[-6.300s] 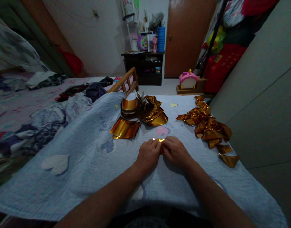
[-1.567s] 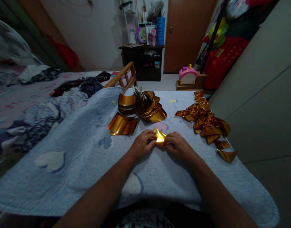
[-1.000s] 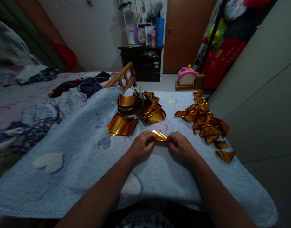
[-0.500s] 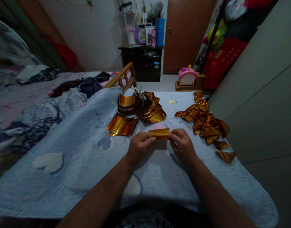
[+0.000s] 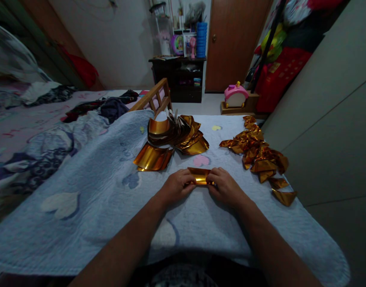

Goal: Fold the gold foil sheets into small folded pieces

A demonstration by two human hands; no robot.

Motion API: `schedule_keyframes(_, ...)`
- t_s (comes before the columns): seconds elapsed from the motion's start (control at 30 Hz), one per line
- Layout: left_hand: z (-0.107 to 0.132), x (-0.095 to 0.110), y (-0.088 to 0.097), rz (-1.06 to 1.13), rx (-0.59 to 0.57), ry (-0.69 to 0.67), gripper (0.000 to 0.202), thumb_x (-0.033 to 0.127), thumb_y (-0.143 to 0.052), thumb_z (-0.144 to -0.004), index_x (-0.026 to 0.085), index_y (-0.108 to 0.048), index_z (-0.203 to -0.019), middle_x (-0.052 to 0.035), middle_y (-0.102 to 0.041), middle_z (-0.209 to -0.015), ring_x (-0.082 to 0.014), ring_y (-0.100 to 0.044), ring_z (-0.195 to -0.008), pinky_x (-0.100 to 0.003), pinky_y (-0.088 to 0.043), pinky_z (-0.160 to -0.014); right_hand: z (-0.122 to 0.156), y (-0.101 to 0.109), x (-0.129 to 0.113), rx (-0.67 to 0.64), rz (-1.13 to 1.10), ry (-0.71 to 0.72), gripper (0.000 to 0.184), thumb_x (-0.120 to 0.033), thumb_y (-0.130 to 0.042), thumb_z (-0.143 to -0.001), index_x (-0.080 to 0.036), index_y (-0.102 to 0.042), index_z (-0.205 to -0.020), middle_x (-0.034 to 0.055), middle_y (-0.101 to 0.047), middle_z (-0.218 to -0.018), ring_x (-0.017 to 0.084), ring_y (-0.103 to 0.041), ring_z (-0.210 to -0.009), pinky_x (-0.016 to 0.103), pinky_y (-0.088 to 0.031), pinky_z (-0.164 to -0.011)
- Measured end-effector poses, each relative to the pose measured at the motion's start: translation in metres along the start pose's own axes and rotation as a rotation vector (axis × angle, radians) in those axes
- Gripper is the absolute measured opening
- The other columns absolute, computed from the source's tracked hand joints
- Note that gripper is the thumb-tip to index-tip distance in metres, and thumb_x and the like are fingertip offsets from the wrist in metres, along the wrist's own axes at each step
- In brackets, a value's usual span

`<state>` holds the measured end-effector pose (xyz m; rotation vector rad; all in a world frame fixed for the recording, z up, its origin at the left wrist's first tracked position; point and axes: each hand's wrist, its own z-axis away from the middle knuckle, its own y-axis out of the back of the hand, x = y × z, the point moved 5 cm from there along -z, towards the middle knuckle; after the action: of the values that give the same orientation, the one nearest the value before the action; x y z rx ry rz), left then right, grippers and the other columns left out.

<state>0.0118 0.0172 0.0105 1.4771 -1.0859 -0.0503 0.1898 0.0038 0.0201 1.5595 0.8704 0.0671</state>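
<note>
Between my two hands is a sheet of gold foil paper (image 5: 200, 175), curled lengthwise into a trough shape. My left hand (image 5: 178, 185) pinches its left end, thumb on the near side. The right end is gripped by my right hand (image 5: 223, 184), fingers bent over the far edge. Beyond my left hand lies a fanned stack of gold foil sheets (image 5: 160, 126), with a few loose curved sheets (image 5: 153, 157) at its near side. To the right is a heap of folded gold foil pieces (image 5: 257, 153), the nearest ones lying singly.
A light blue quilted cover (image 5: 111, 223) with heart patterns lies under everything. A wooden rail (image 5: 153, 97) stands at its far left corner. On the left is a bed with rumpled clothes (image 5: 114, 107); a pale cabinet (image 5: 335, 131) borders the right side.
Both hands have come slightly nearer to me and closer together. The foil sheet between them has tipped and curled, its shiny inner side now showing.
</note>
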Motion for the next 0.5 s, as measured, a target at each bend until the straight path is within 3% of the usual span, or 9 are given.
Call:
schedule_keyframes(0.27,0.0006,0.0017,0.002,0.117,-0.058,0.052,0.012,0.021,-0.062,-0.092,0.017,-0.073,-0.089,-0.0052,-0.068,-0.089,-0.0177,-0.063,-0.089,-0.028,-0.049,-0.08,0.0014,0.0022,0.0012,-0.054,-0.12,-0.031,0.016,-0.015,-0.056,-0.093,-0.017,-0.07,-0.086,0.0067,-0.065,-0.087,0.02,-0.055,-0.087,0.033,-0.041,-0.08)
schedule_keyframes(0.5,-0.0016,0.0049,0.0092,0.189,-0.084,0.111,0.014,0.023,-0.059,-0.093,0.015,-0.071,-0.088,-0.0063,-0.068,-0.092,-0.0183,-0.063,-0.091,-0.029,-0.048,-0.083,0.0014,0.0018,0.0035,-0.094,-0.161,-0.059,0.018,-0.012,-0.056,-0.09,-0.017,-0.07,-0.08,0.0057,-0.065,-0.083,0.019,-0.055,-0.084,0.031,-0.04,-0.079)
